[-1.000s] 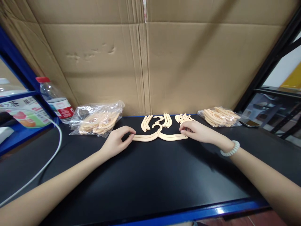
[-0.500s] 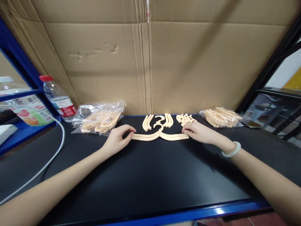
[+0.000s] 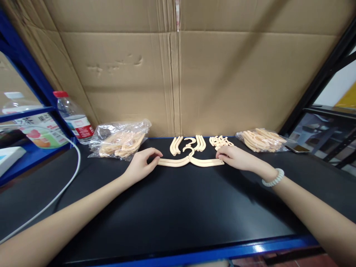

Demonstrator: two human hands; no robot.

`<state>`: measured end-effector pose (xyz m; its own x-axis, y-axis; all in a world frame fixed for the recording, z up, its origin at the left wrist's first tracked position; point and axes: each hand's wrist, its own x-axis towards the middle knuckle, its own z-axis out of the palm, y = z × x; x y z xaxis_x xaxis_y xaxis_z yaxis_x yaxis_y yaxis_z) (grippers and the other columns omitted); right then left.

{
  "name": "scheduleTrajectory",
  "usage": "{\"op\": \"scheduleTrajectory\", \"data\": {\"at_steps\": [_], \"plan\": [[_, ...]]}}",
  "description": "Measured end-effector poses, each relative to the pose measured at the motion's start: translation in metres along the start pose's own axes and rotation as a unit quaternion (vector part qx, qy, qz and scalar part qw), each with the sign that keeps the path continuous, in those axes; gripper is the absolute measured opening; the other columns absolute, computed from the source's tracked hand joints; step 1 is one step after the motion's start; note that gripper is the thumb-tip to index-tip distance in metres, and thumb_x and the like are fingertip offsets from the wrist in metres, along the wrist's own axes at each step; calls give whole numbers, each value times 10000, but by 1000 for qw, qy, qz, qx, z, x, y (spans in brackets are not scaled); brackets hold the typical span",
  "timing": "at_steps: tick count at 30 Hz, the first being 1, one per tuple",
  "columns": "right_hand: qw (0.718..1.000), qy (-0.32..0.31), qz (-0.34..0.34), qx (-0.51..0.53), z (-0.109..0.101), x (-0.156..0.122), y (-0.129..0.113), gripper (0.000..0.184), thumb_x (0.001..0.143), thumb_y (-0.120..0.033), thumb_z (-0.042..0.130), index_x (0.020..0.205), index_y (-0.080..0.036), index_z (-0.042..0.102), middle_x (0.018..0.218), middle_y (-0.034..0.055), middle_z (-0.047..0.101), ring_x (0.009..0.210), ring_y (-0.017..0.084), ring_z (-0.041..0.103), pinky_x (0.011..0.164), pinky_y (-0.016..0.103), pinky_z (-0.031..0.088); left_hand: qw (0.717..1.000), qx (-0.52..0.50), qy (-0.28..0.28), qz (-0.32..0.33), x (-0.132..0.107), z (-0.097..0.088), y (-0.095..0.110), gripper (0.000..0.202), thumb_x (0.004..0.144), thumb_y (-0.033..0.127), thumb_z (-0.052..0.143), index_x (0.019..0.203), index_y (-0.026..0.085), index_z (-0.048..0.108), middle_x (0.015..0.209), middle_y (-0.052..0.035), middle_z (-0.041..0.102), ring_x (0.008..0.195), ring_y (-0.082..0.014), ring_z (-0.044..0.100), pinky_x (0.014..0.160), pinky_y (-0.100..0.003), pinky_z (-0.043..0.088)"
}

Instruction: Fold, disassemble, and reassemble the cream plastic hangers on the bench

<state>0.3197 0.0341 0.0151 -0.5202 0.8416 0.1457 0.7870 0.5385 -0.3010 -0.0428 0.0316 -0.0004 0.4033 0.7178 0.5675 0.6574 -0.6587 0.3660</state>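
Note:
A cream clothes hanger (image 3: 205, 162) with a curved hook and two spread arms lies on the black table. My left hand (image 3: 142, 163) pinches the end of its left arm between thumb and fingers. At the opposite tip, my right hand (image 3: 232, 157) has its fingers closed on the right arm. Behind the hanger lie loose curved hanger arms (image 3: 175, 145) on the left and more hanger arms (image 3: 199, 143) on the right. Loose hooks (image 3: 190, 141) sit between these groups. A heap of small cream pieces (image 3: 219, 141) lies just beyond my right hand.
Clear plastic bags of cream parts lie at left (image 3: 119, 139) and right (image 3: 261, 140). A red-capped bottle (image 3: 75, 118) stands by the blue shelf frame (image 3: 52, 111). A white cable (image 3: 65, 185) crosses the left side. Cardboard (image 3: 222, 74) stands behind the table; a phone (image 3: 297, 148) lies far right.
The view has shifted slightly, so everything appears a little further right. Both hands stay on the hanger's ends, and the loose parts have not moved.

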Motion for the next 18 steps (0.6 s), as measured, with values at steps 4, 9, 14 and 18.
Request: {"op": "scheduleTrajectory", "data": {"at_steps": [4, 9, 14, 18], "plan": [[1000, -5, -2, 0, 0, 1, 1, 234, 872, -166, 406, 793, -170, 627, 846, 78, 672, 802, 213, 605, 761, 339, 448, 1000, -11, 5, -9, 0, -1, 0, 148, 849, 253, 506, 868, 198, 642, 817, -23, 696, 756, -180, 648, 694, -295, 506], [1000, -14, -7, 7, -2, -1, 2, 221, 874, -178, 421, 822, -173, 635, 853, 70, 671, 786, 205, 601, 746, 332, 450, 996, -61, -2, -61, 1, 0, -3, 133, 762, 162, 480, 821, 196, 595, 789, -19, 676, 731, -173, 647, 678, -307, 525], [1000, -15, -11, 11, -3, -1, 3, 200, 872, -192, 448, 832, -172, 644, 854, 70, 671, 787, 203, 602, 746, 332, 451, 991, -96, 0, -98, 1, 2, -11, 210, 645, 83, 415, 803, 194, 497, 804, -35, 672, 761, -173, 667, 614, -292, 558], [1000, -13, -15, 10, -2, -1, 4, 205, 876, -183, 447, 835, -163, 647, 852, 72, 674, 775, 196, 603, 738, 328, 453, 988, -107, -9, -107, 0, 4, -14, 189, 647, 89, 410, 785, 199, 476, 762, -18, 668, 715, -156, 661, 639, -302, 564]]}}
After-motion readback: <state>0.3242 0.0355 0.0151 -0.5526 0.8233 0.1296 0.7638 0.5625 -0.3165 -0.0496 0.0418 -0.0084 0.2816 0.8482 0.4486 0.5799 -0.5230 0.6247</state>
